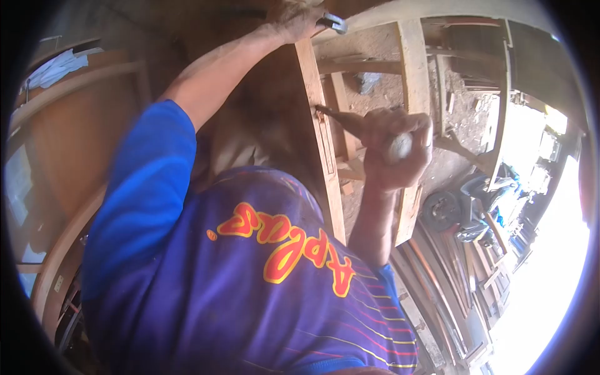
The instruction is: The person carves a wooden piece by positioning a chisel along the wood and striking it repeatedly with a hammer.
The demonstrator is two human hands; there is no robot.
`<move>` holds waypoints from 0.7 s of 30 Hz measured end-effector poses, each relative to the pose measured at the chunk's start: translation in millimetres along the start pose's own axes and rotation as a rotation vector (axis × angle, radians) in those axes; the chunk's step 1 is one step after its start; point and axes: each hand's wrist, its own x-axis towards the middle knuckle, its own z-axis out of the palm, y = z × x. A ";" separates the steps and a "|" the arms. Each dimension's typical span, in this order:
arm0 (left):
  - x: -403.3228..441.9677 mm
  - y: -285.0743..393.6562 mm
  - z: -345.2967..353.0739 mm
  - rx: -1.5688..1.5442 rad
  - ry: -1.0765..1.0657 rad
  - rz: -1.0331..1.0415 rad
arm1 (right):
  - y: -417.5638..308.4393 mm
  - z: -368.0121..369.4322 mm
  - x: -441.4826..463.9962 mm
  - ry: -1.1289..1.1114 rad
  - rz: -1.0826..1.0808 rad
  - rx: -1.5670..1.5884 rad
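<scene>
My left hand (294,20) is closed round a tool like a hammer, whose metal end (334,23) sticks out on its right at the top of the view. Lower and to the right, my right hand (399,149) is wrapped round a chisel (344,119). The pale round butt of its handle shows between the fingers. The chisel points left, its tip at a cut slot in a long wooden piece (329,172). A second wooden piece (412,69) stands behind my right hand.
A large brown wooden panel (81,137) is at the left, with a pale cloth (59,67) above it. Crossing wooden bars form a frame at the upper right. A dark round object (441,210) and many loose wood strips (437,281) lie at the lower right.
</scene>
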 end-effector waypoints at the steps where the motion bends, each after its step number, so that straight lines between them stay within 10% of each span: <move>1: 2.9 0.5 2.3 0.018 0.006 0.001 | 0.9 1.9 2.2 -0.019 -0.007 -0.013; 18: 5.3 2.9 -3.8 -0.021 0.056 0.016 | -2.6 2.8 -6.5 0.118 -0.108 -0.628; 21: 2.0 8.5 -4.2 -0.058 0.056 0.011 | -6.1 10.1 -8.5 -0.033 -0.046 -0.261</move>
